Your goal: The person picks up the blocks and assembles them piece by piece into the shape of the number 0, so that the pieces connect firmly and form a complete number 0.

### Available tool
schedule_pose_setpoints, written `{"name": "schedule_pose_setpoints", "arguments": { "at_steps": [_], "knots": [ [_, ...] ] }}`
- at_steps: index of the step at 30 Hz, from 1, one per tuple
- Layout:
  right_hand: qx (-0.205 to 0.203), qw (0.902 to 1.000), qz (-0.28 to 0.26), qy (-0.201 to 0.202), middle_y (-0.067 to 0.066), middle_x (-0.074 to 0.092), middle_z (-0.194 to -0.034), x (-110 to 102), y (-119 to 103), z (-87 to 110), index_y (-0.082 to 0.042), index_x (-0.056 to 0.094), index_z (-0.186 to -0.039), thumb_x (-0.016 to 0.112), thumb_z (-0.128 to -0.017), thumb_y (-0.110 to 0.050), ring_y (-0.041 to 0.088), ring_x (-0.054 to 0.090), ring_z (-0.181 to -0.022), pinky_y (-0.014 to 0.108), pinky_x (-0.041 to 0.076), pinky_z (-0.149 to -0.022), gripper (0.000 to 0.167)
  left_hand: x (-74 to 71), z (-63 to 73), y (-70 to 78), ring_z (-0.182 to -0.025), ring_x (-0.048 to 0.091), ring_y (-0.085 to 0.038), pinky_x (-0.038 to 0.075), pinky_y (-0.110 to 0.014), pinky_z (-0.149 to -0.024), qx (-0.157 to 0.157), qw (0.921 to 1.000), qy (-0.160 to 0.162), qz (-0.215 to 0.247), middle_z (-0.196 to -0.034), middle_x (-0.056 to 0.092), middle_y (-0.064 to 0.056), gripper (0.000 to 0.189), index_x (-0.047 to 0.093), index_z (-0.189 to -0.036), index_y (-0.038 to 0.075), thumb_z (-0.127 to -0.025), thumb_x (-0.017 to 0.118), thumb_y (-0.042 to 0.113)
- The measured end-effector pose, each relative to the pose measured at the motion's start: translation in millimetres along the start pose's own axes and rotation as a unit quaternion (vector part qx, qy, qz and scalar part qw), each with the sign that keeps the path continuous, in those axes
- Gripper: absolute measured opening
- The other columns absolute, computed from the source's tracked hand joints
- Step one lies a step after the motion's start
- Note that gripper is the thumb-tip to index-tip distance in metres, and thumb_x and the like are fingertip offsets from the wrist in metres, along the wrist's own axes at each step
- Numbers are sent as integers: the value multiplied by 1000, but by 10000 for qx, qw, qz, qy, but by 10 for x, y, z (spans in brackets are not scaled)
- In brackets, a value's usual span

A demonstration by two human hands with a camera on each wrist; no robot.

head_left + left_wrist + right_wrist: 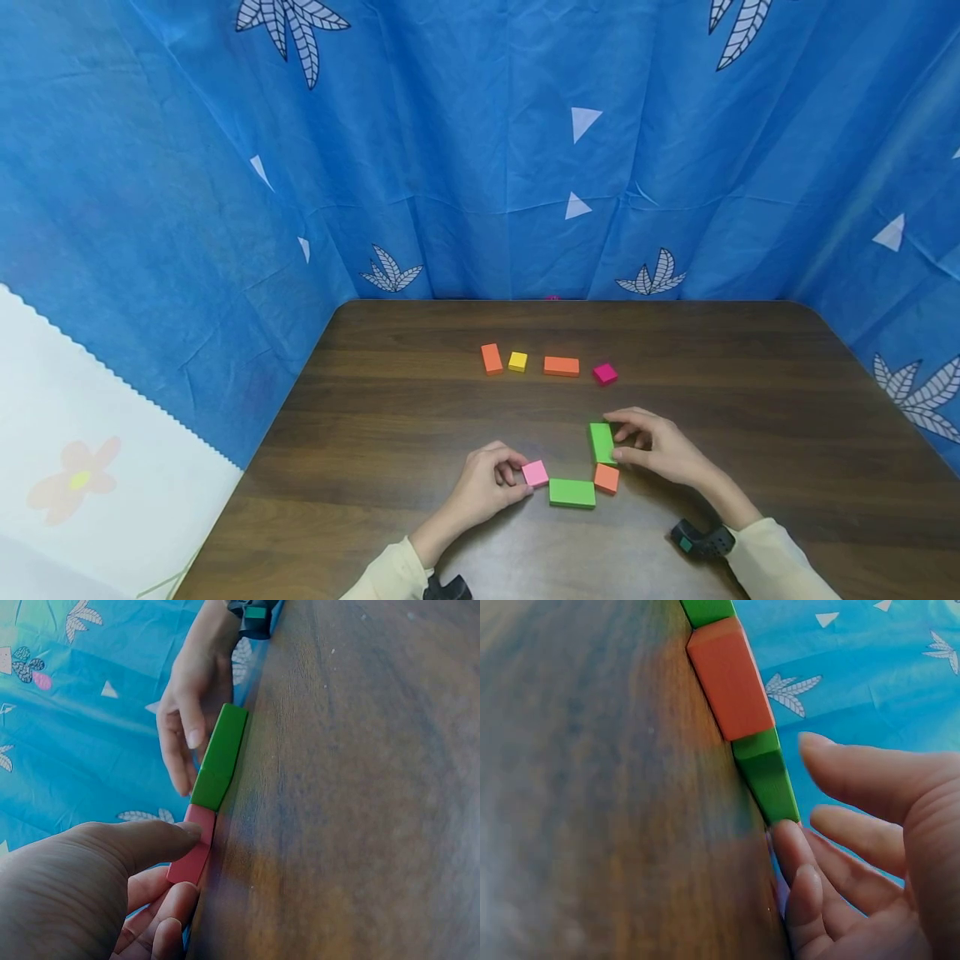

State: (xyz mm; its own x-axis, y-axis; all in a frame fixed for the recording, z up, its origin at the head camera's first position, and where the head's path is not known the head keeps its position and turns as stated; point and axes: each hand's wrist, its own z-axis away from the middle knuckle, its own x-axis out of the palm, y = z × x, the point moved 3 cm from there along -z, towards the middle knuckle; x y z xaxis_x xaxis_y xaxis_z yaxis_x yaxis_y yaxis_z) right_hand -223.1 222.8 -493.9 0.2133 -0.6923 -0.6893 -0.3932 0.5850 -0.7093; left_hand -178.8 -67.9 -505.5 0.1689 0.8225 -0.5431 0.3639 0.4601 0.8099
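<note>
One green block [602, 442] touches parted right fingers [793, 847]; left fingers [178, 902] pinch pink [536, 473].

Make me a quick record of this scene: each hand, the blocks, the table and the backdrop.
left hand: pinches the pink block
right hand: touches the far green block; grip unclear
between these blocks: near green block, small orange block
back row, left to right: left orange block, yellow block, right orange block, magenta block
surface: brown wood-grain table
backdrop: blue curtain with leaf and triangle prints
</note>
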Motion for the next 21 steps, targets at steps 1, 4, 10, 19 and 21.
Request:
{"name": "schedule_pose_setpoints", "arguments": {
  "at_steps": [1, 4, 10, 19, 21],
  "knots": [
    [-31, 9999, 47, 147, 6, 64, -109, -1, -5, 11, -5, 61, -128, 77, -84, -24, 6, 58, -86, 21, 51, -69, 50, 2, 0, 2, -63, 53, 0, 47, -14, -56, 11, 10000, 1, -5, -79, 62, 1, 23, 73, -90, 6, -71, 84, 5],
    [-87, 9976, 316, 604, 8, 64, -118, 1, -33, 62, -6, 61, -129, 77, -85, -24, 15, 62, -95, 28, 55, -73, 50, 9, 2, 5, -63, 53, -1, 47, -14, -56, 38, 10000, 0, -18, -79, 62, 0, 23, 73, -90, 7, -71, 84, 5],
    [-66, 9918, 931, 868, 15, 53, -141, 68, -162, 212, -12, 56, -138, 75, -86, -33, 41, 49, -128, 68, 43, -94, 59, 5, 0, 9, -63, 52, 1, 47, -14, -56, 25, 10000, 17, -2, -78, 62, 0, 23, 73, -91, 6, -71, 84, 5],
    [-52, 9905, 1194, 679, 20, 46, -148, 248, -247, 331, -15, 56, -138, 71, -88, -38, 47, 35, -138, 74, 23, -104, 58, -4, -1, 8, -63, 52, 1, 47, -15, -57, 54, 10000, 15, -8, -78, 61, 0, 24, 72, -91, 6, -71, 85, 5],
    [-56, 9898, 1248, 688, 20, 47, -147, 263, -253, 340, -16, 57, -138, 71, -87, -40, 46, 36, -138, 74, 22, -105, 58, -5, 1, 8, -63, 52, 1, 47, -15, -57, 52, 10000, 8, -7, -78, 61, 0, 24, 72, -91, 6, -71, 85, 5]
  ]
}}
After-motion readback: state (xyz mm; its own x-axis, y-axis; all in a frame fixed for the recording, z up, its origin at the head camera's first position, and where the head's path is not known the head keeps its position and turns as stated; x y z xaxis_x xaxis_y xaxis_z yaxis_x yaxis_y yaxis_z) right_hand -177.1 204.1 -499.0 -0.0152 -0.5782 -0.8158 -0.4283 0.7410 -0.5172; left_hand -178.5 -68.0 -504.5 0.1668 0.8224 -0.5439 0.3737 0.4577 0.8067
